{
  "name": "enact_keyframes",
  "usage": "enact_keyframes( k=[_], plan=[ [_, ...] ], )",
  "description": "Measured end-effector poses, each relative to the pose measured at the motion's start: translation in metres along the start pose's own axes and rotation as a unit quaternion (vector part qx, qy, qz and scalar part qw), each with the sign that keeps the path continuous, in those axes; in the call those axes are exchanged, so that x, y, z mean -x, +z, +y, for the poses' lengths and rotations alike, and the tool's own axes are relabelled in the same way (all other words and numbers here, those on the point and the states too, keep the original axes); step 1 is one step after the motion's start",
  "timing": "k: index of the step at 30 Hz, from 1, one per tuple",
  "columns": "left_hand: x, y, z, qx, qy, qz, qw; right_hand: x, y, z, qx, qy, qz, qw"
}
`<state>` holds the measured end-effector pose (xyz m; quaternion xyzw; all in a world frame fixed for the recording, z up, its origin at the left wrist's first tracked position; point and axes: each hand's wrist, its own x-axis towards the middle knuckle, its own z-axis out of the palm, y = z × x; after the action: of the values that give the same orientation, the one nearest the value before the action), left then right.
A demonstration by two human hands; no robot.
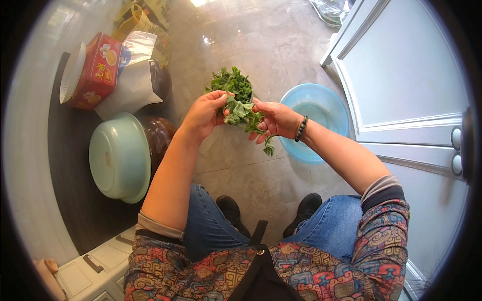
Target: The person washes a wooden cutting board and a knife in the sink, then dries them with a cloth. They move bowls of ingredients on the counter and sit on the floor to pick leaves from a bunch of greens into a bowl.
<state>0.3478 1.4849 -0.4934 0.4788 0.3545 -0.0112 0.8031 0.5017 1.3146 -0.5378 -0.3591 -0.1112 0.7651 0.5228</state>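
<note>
Between my hands hangs a leafy green sprig point(239, 112), its leaves a little limp. My left hand point(207, 113) pinches it at its left end, thumb against the fingers. On the other side, my right hand point(276, 119), with a beaded bracelet point(301, 128) at the wrist, has its thumb and forefinger at the leaves and its other fingers spread; whether it grips them is hard to tell. Just beyond the hands, a round container heaped with green leaves point(235, 83) stands on the floor; its side is mostly hidden. A translucent blue basin point(337, 113) sits behind my right wrist and forearm.
At left are an upturned pale green basin point(120, 158), a dark brown rounded vessel point(160, 137), a red box point(96, 71) and a silvery bag point(130, 84). White cabinet doors point(406, 75) rise at right. A plastic bag point(331, 11) lies at the top right.
</note>
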Motion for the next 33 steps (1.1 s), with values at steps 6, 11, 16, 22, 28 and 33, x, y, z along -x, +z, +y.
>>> enact_keyframes(
  k=[6,11,16,22,28,33],
  plan=[
    [0.001,-0.013,0.011,-0.089,0.063,0.124,0.986,-0.008,-0.003,0.001,0.095,0.018,-0.04,0.994],
    [0.001,-0.035,0.027,-0.203,0.187,0.287,0.917,-0.02,0.0,-0.008,0.203,-0.022,0.069,0.976],
    [0.003,-0.051,0.028,-0.208,0.161,0.294,0.919,-0.037,0.019,-0.039,0.194,-0.141,0.134,0.961],
    [0.01,-0.057,0.03,-0.202,0.098,0.242,0.944,-0.069,0.033,-0.068,0.187,-0.265,0.108,0.94],
    [0.012,-0.053,0.032,-0.151,0.049,0.201,0.967,-0.115,0.017,-0.056,0.664,-0.151,0.251,0.688],
    [0.015,-0.054,0.032,-0.122,0.057,0.202,0.97,-0.094,0.025,-0.041,0.58,-0.336,0.229,0.706]
  ],
)
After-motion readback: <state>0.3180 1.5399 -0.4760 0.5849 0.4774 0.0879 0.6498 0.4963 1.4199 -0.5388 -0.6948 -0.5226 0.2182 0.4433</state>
